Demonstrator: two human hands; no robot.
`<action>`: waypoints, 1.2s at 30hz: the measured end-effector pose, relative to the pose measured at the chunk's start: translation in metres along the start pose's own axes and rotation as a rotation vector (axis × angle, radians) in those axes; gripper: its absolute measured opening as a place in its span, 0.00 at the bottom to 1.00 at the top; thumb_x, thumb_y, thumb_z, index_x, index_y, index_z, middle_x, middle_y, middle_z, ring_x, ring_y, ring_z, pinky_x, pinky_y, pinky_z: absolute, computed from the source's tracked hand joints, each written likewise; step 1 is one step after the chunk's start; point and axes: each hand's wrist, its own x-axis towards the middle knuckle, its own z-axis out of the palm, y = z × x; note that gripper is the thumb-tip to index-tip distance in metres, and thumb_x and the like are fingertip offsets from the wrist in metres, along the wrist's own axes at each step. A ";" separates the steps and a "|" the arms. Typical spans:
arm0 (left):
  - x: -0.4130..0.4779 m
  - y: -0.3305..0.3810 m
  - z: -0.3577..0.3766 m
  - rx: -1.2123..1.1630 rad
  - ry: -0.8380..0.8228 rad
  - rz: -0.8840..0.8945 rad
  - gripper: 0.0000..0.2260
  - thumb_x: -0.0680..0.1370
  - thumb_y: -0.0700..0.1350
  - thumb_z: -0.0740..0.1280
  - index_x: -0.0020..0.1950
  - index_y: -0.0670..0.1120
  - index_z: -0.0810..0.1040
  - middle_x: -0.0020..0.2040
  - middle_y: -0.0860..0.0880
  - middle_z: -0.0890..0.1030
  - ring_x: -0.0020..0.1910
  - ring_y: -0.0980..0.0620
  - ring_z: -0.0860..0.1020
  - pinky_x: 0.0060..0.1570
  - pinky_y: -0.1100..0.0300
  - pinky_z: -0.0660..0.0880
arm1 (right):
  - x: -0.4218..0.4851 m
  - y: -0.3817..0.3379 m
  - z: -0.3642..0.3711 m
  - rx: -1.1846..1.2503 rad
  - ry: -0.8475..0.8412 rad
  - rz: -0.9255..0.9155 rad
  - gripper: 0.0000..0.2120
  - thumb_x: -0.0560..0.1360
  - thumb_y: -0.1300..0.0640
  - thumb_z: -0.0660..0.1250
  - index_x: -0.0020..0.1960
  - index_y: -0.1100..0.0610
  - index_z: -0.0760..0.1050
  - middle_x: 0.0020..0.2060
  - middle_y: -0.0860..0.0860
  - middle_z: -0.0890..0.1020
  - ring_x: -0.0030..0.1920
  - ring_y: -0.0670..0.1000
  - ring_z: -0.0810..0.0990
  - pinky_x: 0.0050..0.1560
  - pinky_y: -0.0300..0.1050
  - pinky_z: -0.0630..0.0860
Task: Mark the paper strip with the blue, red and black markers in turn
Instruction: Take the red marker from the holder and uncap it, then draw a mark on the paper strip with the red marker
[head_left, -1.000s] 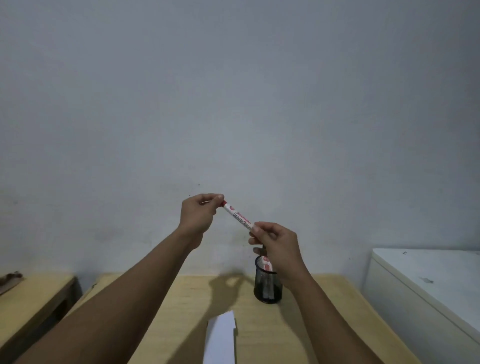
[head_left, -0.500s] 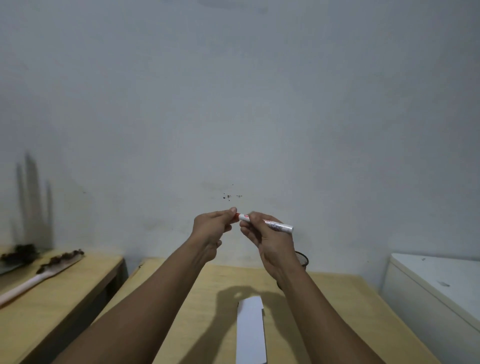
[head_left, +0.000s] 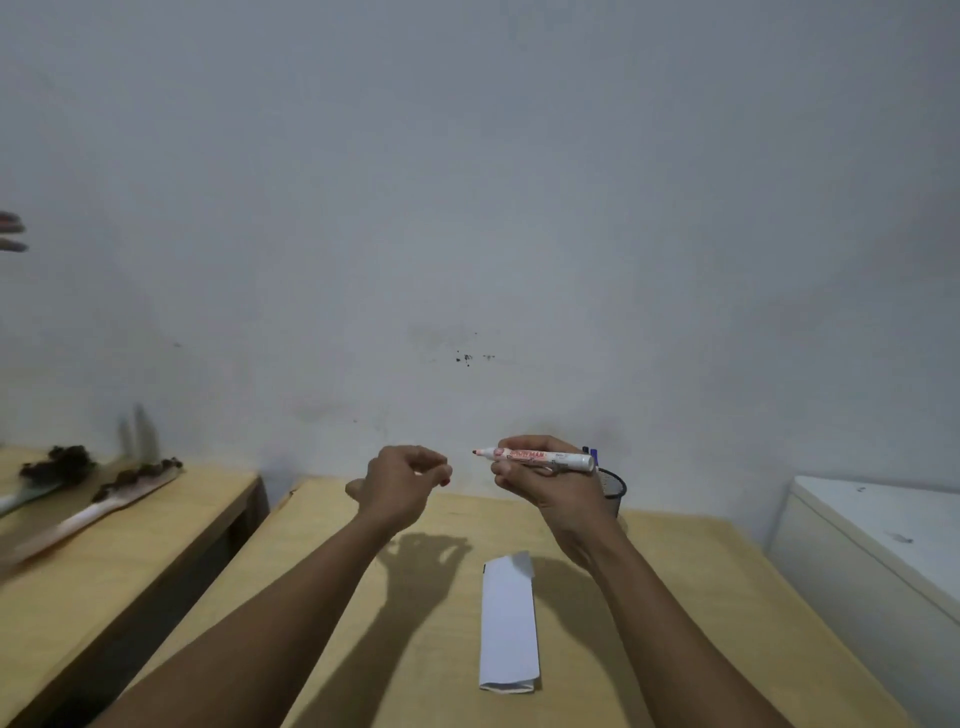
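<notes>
My right hand (head_left: 540, 478) holds the red marker (head_left: 540, 458) level above the table, its bare red tip pointing left. My left hand (head_left: 405, 483) is a short way to the left, fingers closed on the red cap (head_left: 444, 481), of which only a small part shows. The white paper strip (head_left: 509, 623) lies folded on the wooden table (head_left: 691, 597) below and between my forearms. A black mesh pen cup (head_left: 614, 491) stands behind my right hand, with a blue marker (head_left: 593, 453) sticking out of it.
A second wooden table (head_left: 104, 561) stands to the left with brush-like tools (head_left: 119, 493) lying on it. A white cabinet (head_left: 883, 551) sits to the right. A plain wall rises just behind the table.
The cap has come off the red marker and my hands have moved apart. My view has tilted down, showing more of the table and the strip.
</notes>
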 end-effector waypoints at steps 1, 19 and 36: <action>-0.003 -0.013 0.006 0.121 -0.010 0.030 0.02 0.74 0.54 0.72 0.42 0.58 0.83 0.35 0.63 0.83 0.46 0.63 0.78 0.50 0.51 0.60 | -0.001 0.007 -0.001 0.012 0.018 0.015 0.09 0.71 0.73 0.74 0.51 0.69 0.81 0.44 0.61 0.87 0.44 0.56 0.86 0.52 0.50 0.84; -0.036 -0.082 0.042 0.487 -0.040 0.243 0.21 0.72 0.59 0.70 0.64 0.58 0.75 0.62 0.57 0.78 0.65 0.52 0.70 0.63 0.46 0.56 | 0.001 0.065 -0.026 -0.138 0.121 0.150 0.10 0.80 0.57 0.68 0.44 0.62 0.80 0.32 0.55 0.80 0.31 0.50 0.78 0.30 0.44 0.79; -0.085 -0.080 0.056 0.658 -0.608 0.518 0.31 0.75 0.72 0.51 0.75 0.60 0.61 0.78 0.60 0.61 0.73 0.54 0.57 0.67 0.40 0.53 | 0.007 0.143 -0.040 -0.570 0.029 0.225 0.12 0.80 0.53 0.68 0.46 0.61 0.81 0.31 0.46 0.82 0.28 0.40 0.79 0.31 0.33 0.75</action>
